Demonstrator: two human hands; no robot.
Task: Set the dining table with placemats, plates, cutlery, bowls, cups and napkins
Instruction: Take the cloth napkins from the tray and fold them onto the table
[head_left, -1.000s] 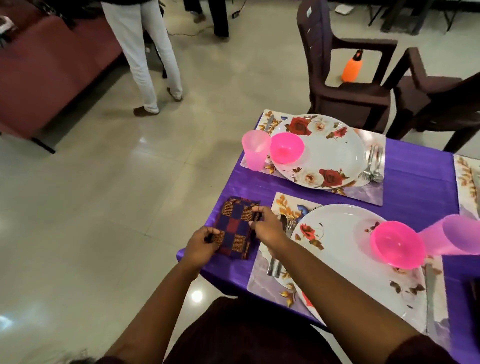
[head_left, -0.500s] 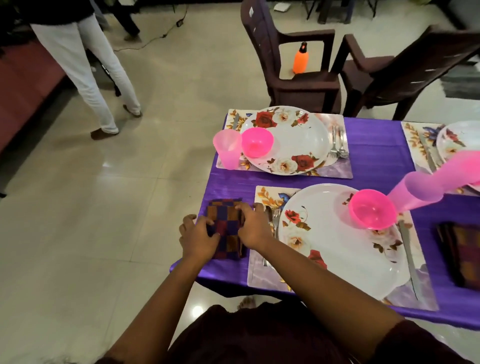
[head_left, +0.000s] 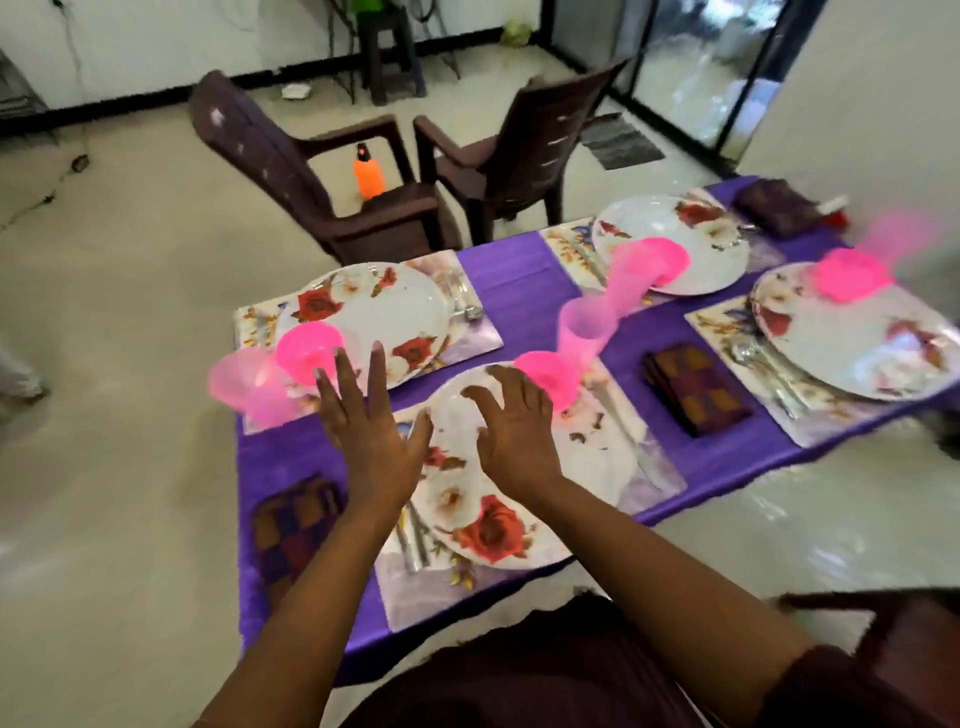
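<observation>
A folded checked napkin (head_left: 295, 525) in purple and orange lies flat on the purple tablecloth (head_left: 524, 291), just left of the nearest placemat (head_left: 644, 467) at the table's near corner. No hand touches it. On that placemat sits a white floral plate (head_left: 519, 499), with cutlery (head_left: 415, 535) along its left edge, a pink bowl (head_left: 550, 374) on its far rim and a pale pink cup (head_left: 587, 327) beyond the bowl. Both hands are over this plate and hold nothing: the left hand (head_left: 371, 431) has its fingers straight and spread wide above the plate's left edge, and the right hand (head_left: 514, 426) hangs palm down with fingers loosely bent over the plate's middle. Right of the nearest plate a second folded napkin (head_left: 696, 389) lies on the cloth. Three more place settings with floral plates and pink bowls fill the table beyond and to the right, blurred by motion. Behind the table stand two dark brown chairs (head_left: 498, 161), with an orange bottle (head_left: 369, 174) on the floor between them.
</observation>
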